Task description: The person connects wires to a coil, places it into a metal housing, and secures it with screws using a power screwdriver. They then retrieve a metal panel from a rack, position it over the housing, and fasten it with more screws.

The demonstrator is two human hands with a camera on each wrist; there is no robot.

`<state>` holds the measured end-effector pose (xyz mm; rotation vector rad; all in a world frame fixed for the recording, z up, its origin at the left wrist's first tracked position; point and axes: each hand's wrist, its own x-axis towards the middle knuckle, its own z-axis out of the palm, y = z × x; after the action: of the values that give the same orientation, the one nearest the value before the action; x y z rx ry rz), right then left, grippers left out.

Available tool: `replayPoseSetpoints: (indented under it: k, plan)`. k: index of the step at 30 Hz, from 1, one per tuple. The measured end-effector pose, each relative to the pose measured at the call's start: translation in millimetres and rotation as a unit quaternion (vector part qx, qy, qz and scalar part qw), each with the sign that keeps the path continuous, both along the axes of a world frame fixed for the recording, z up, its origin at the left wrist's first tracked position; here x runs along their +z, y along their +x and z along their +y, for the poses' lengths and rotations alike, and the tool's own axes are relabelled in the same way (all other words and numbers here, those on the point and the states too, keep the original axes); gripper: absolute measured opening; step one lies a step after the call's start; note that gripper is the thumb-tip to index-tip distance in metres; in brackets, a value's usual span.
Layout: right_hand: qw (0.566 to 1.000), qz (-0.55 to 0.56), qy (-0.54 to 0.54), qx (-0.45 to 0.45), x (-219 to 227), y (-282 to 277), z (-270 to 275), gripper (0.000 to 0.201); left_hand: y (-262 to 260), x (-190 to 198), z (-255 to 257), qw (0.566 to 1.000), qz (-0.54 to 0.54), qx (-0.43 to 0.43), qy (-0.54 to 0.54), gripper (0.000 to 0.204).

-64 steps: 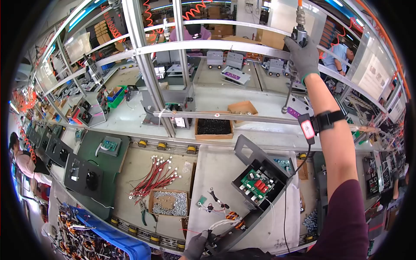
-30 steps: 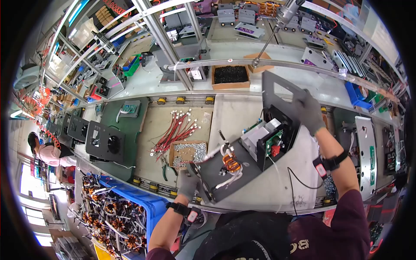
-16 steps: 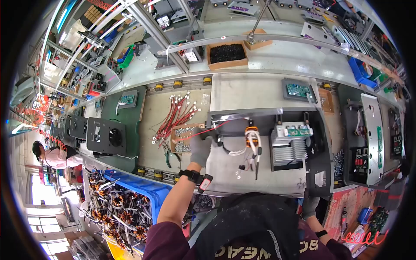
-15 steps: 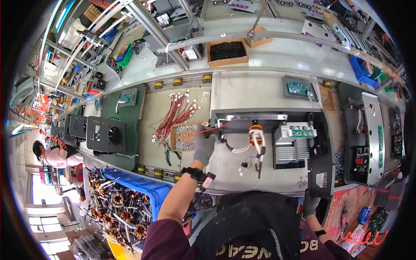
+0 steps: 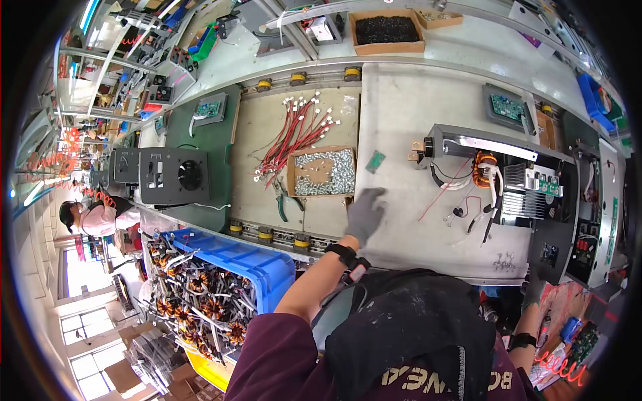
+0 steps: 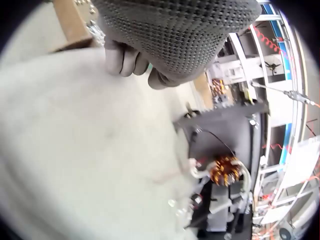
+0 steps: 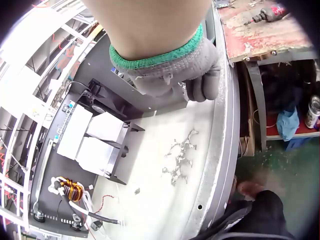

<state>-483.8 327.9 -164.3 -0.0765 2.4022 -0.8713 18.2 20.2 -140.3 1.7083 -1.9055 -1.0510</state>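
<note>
Casing (image 5: 436,144), shifted rightward, is resting on the surface (image 5: 408,244); left hand (image 5: 366,215), half-open, is holding nothing; right hand (image 5: 533,293) is lying beside the panel (image 5: 554,257), grip untellable; I am noting trailing leads (image 5: 495,192), snag-prone should the casing slide.

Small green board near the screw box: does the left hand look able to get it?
Probably yes: the left hand looks empty, and the board lies past its fingers, with nothing seen between.
</note>
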Motion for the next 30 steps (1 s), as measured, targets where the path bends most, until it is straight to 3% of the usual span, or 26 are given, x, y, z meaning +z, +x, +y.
replayPoseSetpoints:
  k: [1, 3, 5, 6, 9, 12, 13, 14, 15, 17, 19, 21, 22, 23, 25, 26, 27, 28, 30]
  plan:
    - [1.0, 0.004, 0.006, -0.004, -1, 3, 6, 0.025, 20, -11, -5, 0.997, -0.038, 0.06, 0.006, 0.031]
    - [0.998, -0.053, 0.013, 0.01, 17, 21, 10, 0.027, 49, -13, -19, 0.977, -0.204, 0.061, 0.011, 0.029]
    - [0.99, -0.129, 0.027, 0.056, 64, 61, -22, 0.028, 58, -5, -26, 0.973, -0.15, 0.054, 0.166, 0.032]
    - [0.984, -0.135, 0.045, 0.103, 92, 84, -47, 0.023, 56, -6, -25, 0.972, -0.156, 0.033, 0.171, 0.033]
    - [0.952, -0.123, -0.146, 0.239, 167, 147, -135, 0.021, 50, -8, -26, 0.975, -0.151, 0.003, 0.166, 0.034]
    - [0.922, -0.165, -0.248, 0.248, 204, 187, -210, 0.033, 51, -20, -25, 0.973, -0.16, 0.002, 0.167, 0.033]
    - [0.91, -0.158, -0.279, 0.261, 199, 192, -232, 0.039, 47, -19, -25, 0.973, -0.158, -0.001, 0.166, 0.033]
    - [0.884, -0.222, -0.348, 0.221, 186, 192, -249, 0.042, 41, -16, -23, 0.978, -0.146, -0.013, 0.149, 0.032]
    - [0.837, -0.37, -0.374, 0.149, 182, 188, -273, 0.043, 39, -11, -20, 0.982, -0.138, -0.02, 0.131, 0.031]
    - [0.806, -0.394, -0.438, 0.057, 156, 178, -304, 0.038, 36, -12, -17, 0.976, -0.188, -0.047, 0.101, 0.028]
    - [0.735, -0.478, -0.48, -0.022, 135, 162, -314, 0.037, 40, -17, -10, 0.987, -0.117, -0.041, 0.099, 0.03]
    - [0.72, -0.507, -0.474, -0.019, 124, 146, -311, 0.034, 48, -23, -2, 0.993, -0.035, -0.047, 0.106, 0.034]
    - [0.84, -0.282, -0.459, 0.068, 126, 161, -322, 0.029, 50, -23, 3, 0.991, -0.007, -0.041, 0.13, 0.036]
    - [0.84, -0.32, -0.439, 0.011, 145, 162, -320, 0.025, 55, -32, 8, 0.976, 0.064, -0.023, 0.206, 0.035]
    - [0.8, -0.321, -0.505, -0.043, 142, 156, -326, 0.021, 58, -25, 12, 0.956, 0.107, 0.006, 0.275, 0.031]
    - [0.745, -0.403, -0.493, -0.198, 152, 155, -331, 0.018, 60, -22, 12, 0.955, 0.106, 0.009, 0.278, 0.031]
    - [0.747, -0.404, -0.489, -0.2, 135, 142, -329, 0.018, 61, -19, 12, 0.979, 0.023, 0.024, 0.203, 0.027]
    - [0.681, -0.502, -0.533, -0.017, 105, 115, -320, 0.023, 63, -19, 13, 0.989, -0.061, 0.038, 0.126, 0.023]
    - [0.641, -0.55, -0.514, 0.151, 87, 93, -312, 0.022, 67, -25, 17, 0.992, -0.08, 0.013, 0.096, 0.022]
